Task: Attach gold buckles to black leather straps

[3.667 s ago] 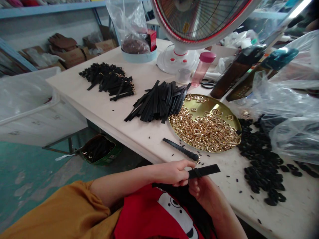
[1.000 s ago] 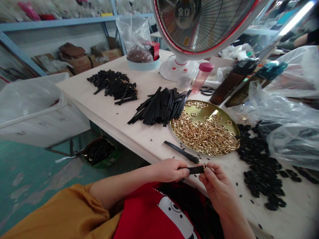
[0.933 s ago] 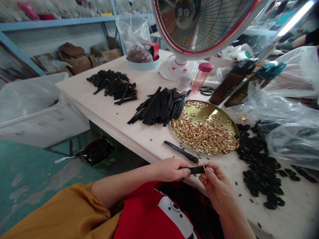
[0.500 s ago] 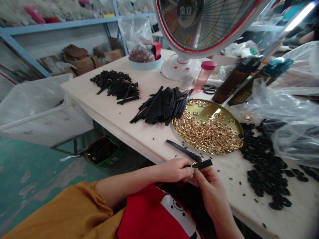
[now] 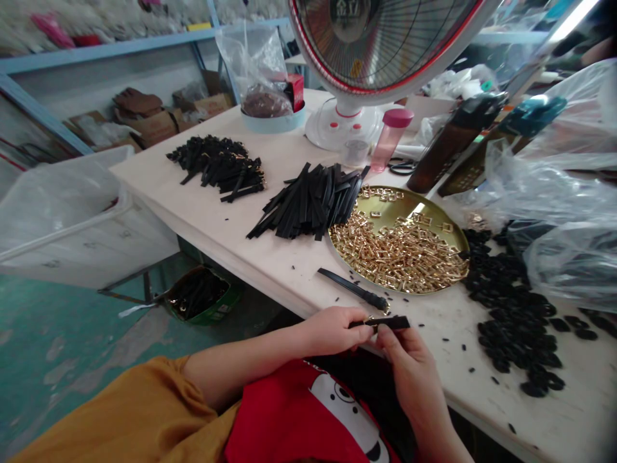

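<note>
At the table's near edge, my left hand (image 5: 343, 330) and my right hand (image 5: 407, 354) pinch a short black strap (image 5: 394, 323) between them. A bit of gold metal shows on the strap by my left fingertips; its shape is partly hidden. Just beyond my hands lies a finished-looking black strap (image 5: 349, 289) with a gold buckle at its near end. Farther off, a gold round tray (image 5: 409, 207) holds a heap of small gold buckles (image 5: 400, 260). Beside the tray is a pile of loose black straps (image 5: 308, 202).
Buckled black straps (image 5: 216, 164) lie at the far left of the table (image 5: 270, 276). Black loops (image 5: 520, 328) are heaped on the right, near clear plastic bags (image 5: 569, 257). A fan (image 5: 344, 125), a pink-capped bottle (image 5: 389, 141) and scissors (image 5: 401, 167) stand or lie behind.
The camera view has shifted slightly. My hands stay together on the strap, which now lies a little flatter, with my right thumb pressed on it.
</note>
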### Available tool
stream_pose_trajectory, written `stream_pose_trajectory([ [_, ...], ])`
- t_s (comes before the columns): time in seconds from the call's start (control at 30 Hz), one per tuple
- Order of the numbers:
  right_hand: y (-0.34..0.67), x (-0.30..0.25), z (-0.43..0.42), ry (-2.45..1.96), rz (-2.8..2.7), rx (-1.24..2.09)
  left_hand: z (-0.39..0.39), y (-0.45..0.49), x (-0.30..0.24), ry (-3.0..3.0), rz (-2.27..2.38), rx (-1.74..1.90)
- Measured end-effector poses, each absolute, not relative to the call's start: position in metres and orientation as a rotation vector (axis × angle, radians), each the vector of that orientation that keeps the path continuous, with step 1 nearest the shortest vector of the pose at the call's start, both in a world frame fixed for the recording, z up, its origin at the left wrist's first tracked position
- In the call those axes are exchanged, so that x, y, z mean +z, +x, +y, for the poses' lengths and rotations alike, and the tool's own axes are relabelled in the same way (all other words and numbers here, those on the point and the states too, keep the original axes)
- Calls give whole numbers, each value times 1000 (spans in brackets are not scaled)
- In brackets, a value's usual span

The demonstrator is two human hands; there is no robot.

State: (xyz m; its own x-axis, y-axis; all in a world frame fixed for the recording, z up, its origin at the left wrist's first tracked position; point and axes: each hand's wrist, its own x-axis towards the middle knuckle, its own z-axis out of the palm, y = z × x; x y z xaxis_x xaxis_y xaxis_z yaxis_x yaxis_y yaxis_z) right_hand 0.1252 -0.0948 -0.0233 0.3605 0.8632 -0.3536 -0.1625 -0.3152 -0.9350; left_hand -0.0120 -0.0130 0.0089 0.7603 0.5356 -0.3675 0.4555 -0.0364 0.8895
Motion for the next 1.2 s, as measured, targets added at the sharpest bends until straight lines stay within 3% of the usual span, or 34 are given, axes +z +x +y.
stream_pose_trajectory([
  [0.13, 126, -23, -94, -1453, -578, 1318, -13, -12, 15, 1820, 811, 82],
  [0.3, 126, -19, -92, -1639, -892, 1011, -15, -9, 12, 1852, 854, 96],
  [0.47, 128, -17, -95, -1616, -841, 1249, -19, -13, 17, 1844, 790, 125],
  [0.67, 122, -4, -94, -1657, -1096, 691, -18, -15, 18, 1704, 806, 210],
  [0.93, 146, -9, -101, -1573, -1196, 969, -15, -1, 9, 1642, 787, 185],
  [1.0, 180, -12, -104, -1699, -1180, 834, -12, 1, 10, 1748, 755, 154],
  [1.2, 322, -32, -115, -2393, -1123, 23, -7, 5, 10, 1793, 861, 142],
])
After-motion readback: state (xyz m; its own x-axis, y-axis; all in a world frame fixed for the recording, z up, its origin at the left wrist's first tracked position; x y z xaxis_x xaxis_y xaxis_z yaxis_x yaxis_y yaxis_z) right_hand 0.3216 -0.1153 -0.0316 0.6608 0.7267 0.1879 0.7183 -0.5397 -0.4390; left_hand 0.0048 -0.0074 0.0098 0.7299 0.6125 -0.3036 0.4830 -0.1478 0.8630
